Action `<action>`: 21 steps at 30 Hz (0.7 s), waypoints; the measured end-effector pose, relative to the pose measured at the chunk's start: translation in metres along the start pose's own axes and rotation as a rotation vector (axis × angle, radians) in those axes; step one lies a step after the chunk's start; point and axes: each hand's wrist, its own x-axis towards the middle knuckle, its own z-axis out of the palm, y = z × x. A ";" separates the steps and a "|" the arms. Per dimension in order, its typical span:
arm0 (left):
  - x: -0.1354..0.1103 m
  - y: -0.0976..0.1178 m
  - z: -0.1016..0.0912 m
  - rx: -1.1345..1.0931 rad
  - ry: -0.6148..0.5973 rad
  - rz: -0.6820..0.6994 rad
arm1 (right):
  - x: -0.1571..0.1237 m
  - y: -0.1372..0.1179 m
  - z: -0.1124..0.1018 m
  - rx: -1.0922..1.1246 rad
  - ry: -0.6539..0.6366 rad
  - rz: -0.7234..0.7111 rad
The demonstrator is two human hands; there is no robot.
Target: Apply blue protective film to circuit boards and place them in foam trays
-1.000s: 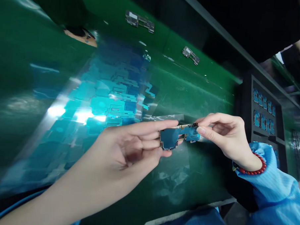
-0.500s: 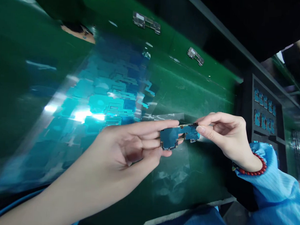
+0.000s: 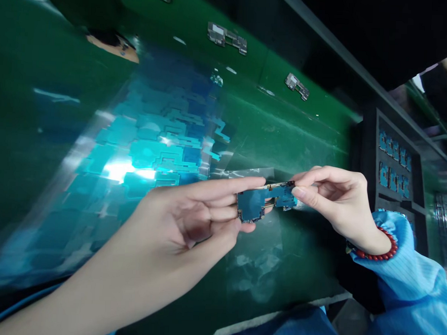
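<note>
Glossy green desk [image 3: 284, 135] spreads beneath and beyond both hands. Left of the hands, turquoise-blue, flat cut film pieces [image 3: 148, 152] lie in a broad, shiny patch. Next comes the bare left hand [image 3: 192, 215], gripping the wider end of a small, stepped circuit board with a blue face [image 3: 257, 201]: index finger along the far edge, thumb at the near corner, other fingers underneath. That board is held between the two hands, its long axis running crosswise from one to the other, slightly higher in the view at the right end. Neither hand is nearer, since both touch it. Past the hands, grey metallic circuit boards [image 3: 227, 38] rest well apart. Below the held board lies crinkled, clear plastic film [image 3: 258, 275]. On the narrower end, the right hand [image 3: 340, 204] pinches with thumb and index finger, a red bead bracelet [image 3: 381, 248] at its wrist. Right of that hand stands a black compartmented tray [image 3: 366, 159] containing rows of blue-faced boards [image 3: 384, 174].
</note>
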 end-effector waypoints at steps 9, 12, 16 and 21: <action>-0.005 0.011 0.005 0.000 0.087 -0.099 | -0.001 0.000 0.001 -0.012 0.009 0.019; -0.008 0.016 0.009 -0.023 0.128 -0.134 | 0.000 0.000 0.000 0.000 -0.003 0.010; -0.009 0.019 0.010 -0.039 0.126 -0.172 | 0.000 0.000 0.000 0.012 -0.016 0.003; -0.007 0.016 0.008 0.008 0.160 -0.211 | 0.000 0.001 0.000 0.017 -0.025 0.005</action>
